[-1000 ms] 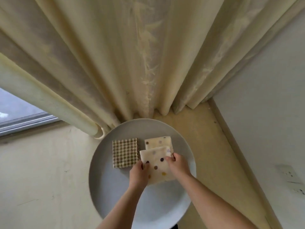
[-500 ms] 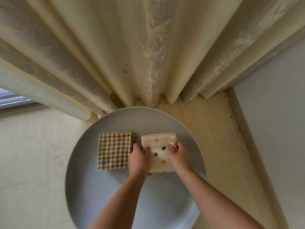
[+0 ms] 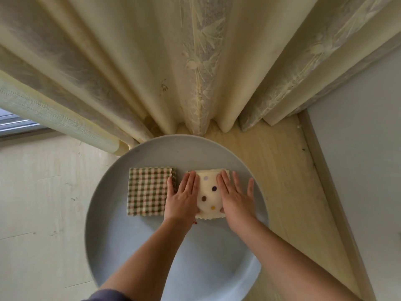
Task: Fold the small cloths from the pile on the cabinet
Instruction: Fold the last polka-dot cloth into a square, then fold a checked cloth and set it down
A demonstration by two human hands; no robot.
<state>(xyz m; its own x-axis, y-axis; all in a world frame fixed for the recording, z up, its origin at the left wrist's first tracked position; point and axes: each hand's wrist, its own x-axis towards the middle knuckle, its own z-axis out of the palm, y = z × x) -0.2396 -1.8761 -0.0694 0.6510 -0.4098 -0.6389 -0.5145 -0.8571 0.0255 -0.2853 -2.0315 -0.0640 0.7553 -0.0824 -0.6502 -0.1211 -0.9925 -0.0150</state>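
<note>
A folded cream cloth with coloured dots point(image 3: 208, 192) lies on the round grey table top point(image 3: 178, 253), stacked on another folded cream cloth whose edge shows at the back. My left hand point(image 3: 184, 197) lies flat on its left side, fingers straight. My right hand point(image 3: 235, 195) presses flat on its right side, fingers spread. Just to the left sits a folded stack of green and pink checked cloth point(image 3: 148, 191), touching my left thumb.
Cream curtains point(image 3: 195, 68) hang right behind the round top. A pale wall point(image 3: 43, 203) is at the left, wooden floor point(image 3: 288, 170) and a white wall point(image 3: 364, 170) at the right. A window frame point(image 3: 15, 124) shows at far left.
Both hands pinched the dotted cloth and laid it onto the other cream cloth. Now the fingers have straightened and press flat on the stack. The camera moved closer.
</note>
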